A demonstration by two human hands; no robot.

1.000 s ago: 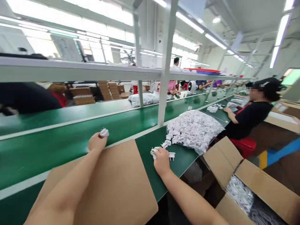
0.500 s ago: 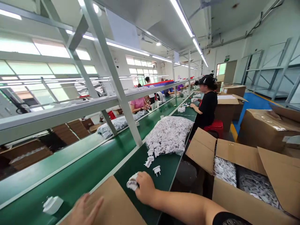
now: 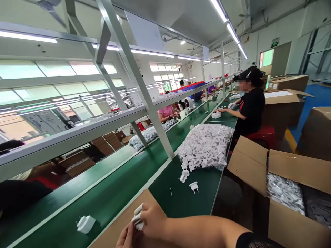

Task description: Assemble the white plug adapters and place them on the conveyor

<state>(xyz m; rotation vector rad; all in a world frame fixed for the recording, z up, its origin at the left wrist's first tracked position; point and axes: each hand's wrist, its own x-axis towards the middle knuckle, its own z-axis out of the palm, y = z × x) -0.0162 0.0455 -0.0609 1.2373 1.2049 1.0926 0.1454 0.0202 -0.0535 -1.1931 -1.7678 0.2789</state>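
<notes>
My right hand (image 3: 153,218) is over a brown cardboard sheet (image 3: 139,203), fingers curled round a small white plastic piece (image 3: 140,226). White coverings or parts show at its fingertips; I cannot tell which. At the bottom edge, my left hand (image 3: 126,237) has its fingertips pressed together against the same piece, partly cut off by the frame. Beyond the hands, a white two-pin plug part (image 3: 193,186) lies on the green bench, with a thin white stick (image 3: 171,192) to its left. A large clear bag of white plug parts (image 3: 207,146) spills toward me.
A white plug housing (image 3: 86,224) sits on the green conveyor (image 3: 116,203) at left. A slanted metal post (image 3: 139,79) rises between bench and conveyor. At right stands an open carton (image 3: 248,162) of bagged parts. A co-worker in black (image 3: 249,103) sits farther along.
My right hand has come back from the bench to above the cardboard, and my left hand has met it at the white piece. The thin stick is now visible. The view has swung left.
</notes>
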